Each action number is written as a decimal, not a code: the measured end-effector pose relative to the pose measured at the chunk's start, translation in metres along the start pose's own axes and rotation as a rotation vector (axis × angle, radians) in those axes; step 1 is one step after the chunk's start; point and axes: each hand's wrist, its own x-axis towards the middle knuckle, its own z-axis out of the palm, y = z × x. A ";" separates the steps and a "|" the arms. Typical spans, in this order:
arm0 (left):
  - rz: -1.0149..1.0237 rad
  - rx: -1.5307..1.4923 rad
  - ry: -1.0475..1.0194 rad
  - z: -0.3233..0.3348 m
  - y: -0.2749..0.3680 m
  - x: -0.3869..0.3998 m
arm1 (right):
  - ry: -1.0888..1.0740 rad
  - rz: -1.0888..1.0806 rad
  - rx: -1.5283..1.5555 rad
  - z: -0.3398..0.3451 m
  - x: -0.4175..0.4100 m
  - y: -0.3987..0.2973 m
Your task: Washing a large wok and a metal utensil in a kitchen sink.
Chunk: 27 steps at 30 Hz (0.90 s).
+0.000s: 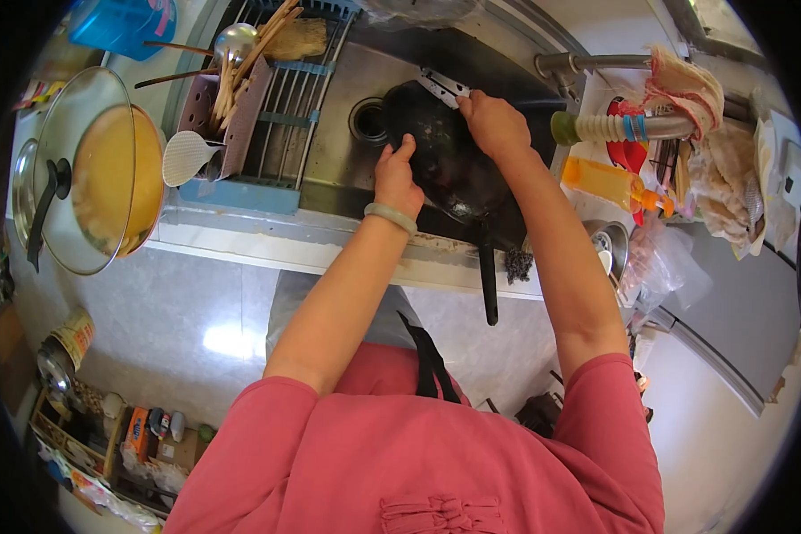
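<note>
A black wok [450, 167] lies tilted in the stainless steel sink [334, 147], its dark outer side seemingly facing up and its long handle [488, 280] reaching over the front edge. My left hand [399, 177], with a pale bangle at the wrist, grips the wok's left side, thumb on the dark surface. In my right hand [497, 123] is a flat, light-coloured tool with dark holes, perhaps a scraper [443, 87], held against the wok's far edge. The sink drain [368, 121] shows left of the wok. The fingers' undersides are hidden.
Left of the sink stand a wire rack [284, 127], a holder with chopsticks [243, 120] and a yellow pan [117, 177] under a glass lid [83, 220]. A faucet [667, 127] extends from the right, above an orange bottle [601, 180]. A scouring pad [518, 265] rests on the front edge.
</note>
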 end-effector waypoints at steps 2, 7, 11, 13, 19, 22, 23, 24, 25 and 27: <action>0.009 0.048 0.099 0.006 -0.001 -0.002 | -0.013 -0.005 -0.011 -0.004 -0.008 -0.002; 0.005 0.058 0.103 0.008 0.001 -0.006 | -0.047 -0.051 -0.082 -0.014 -0.038 -0.014; 0.045 0.085 0.079 0.003 -0.013 0.011 | -0.021 -0.095 -0.095 -0.014 -0.022 -0.016; 0.015 0.091 0.038 0.020 -0.010 -0.007 | 0.047 0.007 -0.127 -0.008 -0.004 0.002; 0.035 0.044 0.048 0.009 -0.001 -0.008 | -0.028 -0.008 -0.122 -0.011 -0.029 -0.017; 0.035 0.035 0.040 0.003 -0.006 0.004 | -0.044 -0.092 -0.148 -0.022 -0.019 -0.020; 0.017 0.061 0.082 0.009 -0.007 0.003 | -0.043 -0.082 -0.150 -0.020 -0.013 -0.017; 0.008 0.064 0.077 0.014 -0.009 0.000 | -0.012 -0.047 -0.156 -0.017 -0.004 -0.015; -0.023 0.071 0.022 0.017 -0.012 -0.005 | 0.019 -0.011 -0.162 -0.015 0.001 -0.011; -0.036 0.069 -0.020 0.011 -0.010 -0.001 | -0.003 -0.022 -0.186 -0.016 0.001 -0.019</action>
